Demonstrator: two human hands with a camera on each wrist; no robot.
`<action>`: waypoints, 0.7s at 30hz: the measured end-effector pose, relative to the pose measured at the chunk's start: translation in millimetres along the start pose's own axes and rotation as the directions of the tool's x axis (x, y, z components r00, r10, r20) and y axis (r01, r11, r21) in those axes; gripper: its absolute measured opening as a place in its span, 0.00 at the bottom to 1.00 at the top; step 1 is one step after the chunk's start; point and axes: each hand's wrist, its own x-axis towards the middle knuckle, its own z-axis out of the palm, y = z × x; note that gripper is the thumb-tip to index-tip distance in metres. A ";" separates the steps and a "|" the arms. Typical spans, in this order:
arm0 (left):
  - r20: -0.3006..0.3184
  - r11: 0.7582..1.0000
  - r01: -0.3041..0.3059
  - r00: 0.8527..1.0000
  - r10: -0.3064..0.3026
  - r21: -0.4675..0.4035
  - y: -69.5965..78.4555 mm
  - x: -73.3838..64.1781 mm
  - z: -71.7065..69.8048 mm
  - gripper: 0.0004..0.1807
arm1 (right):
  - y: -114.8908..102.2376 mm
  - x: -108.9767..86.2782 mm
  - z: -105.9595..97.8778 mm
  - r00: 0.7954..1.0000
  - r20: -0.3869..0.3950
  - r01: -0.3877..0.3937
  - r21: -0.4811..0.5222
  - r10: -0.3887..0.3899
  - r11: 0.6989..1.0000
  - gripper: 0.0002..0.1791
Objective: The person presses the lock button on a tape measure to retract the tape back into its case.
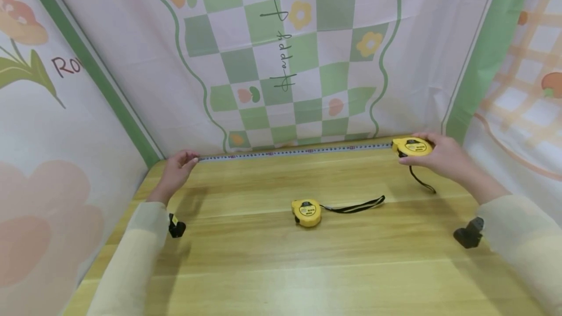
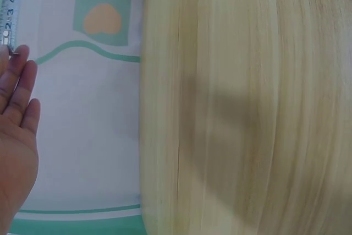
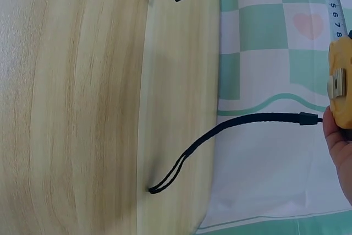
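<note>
At the right in the head view, my right hand [image 1: 445, 160] grips a yellow tape measure [image 1: 414, 147]. Its black wrist strap [image 3: 247, 118] dangles in the right wrist view, and a metal belt clip [image 3: 337, 82] shows on the case. From the case a white blade [image 1: 290, 152] stretches left along the table's back edge. My left hand [image 1: 175, 170] pinches the blade's hooked end between thumb and fingertips [image 2: 21, 53]. A second yellow tape measure [image 1: 307, 212] lies on the table between the hands, its blade retracted and its black strap [image 1: 357, 207] trailing right.
The wooden table [image 1: 246, 257] meets a patterned cloth [image 1: 263, 62] hanging behind it. More printed cloth stands at the left [image 1: 52, 160] and right [image 1: 522, 126]. Black devices hang at the left wrist [image 1: 176, 227] and right wrist [image 1: 470, 233].
</note>
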 end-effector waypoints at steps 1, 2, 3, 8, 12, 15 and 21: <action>0.000 1.000 -0.003 1.000 0.003 -0.003 0.4 0.4 0.4 0.15 | -0.2 0.0 0.3 1.000 0.002 0.000 -0.006 0.000 1.000 0.48; 0.001 1.000 -0.006 1.000 0.006 -0.004 1.1 0.3 1.0 0.15 | -0.4 0.1 0.6 1.000 0.003 0.001 -0.008 -0.001 1.000 0.49; 0.001 1.000 -0.008 1.000 0.008 -0.004 1.5 0.5 1.5 0.14 | -0.8 0.2 0.9 1.000 0.002 0.003 -0.010 -0.003 1.000 0.49; 0.007 1.000 -0.008 1.000 0.008 -0.005 2.8 1.1 3.2 0.16 | -3.4 0.7 2.8 1.000 -0.005 0.009 0.005 -0.009 1.000 0.48; 0.007 1.000 -0.001 1.000 0.001 -0.009 4.5 1.5 4.2 0.16 | -7.1 0.5 4.5 1.000 -0.002 0.006 0.034 -0.006 0.999 0.47; 0.006 1.000 0.006 1.000 -0.006 -0.006 6.7 0.8 5.6 0.15 | -8.7 0.6 5.5 1.000 -0.013 0.007 0.051 -0.006 0.999 0.46; 0.010 1.000 0.006 1.000 -0.005 -0.011 8.5 0.1 7.2 0.15 | -8.1 1.2 5.3 1.000 -0.024 0.004 0.081 -0.002 0.997 0.47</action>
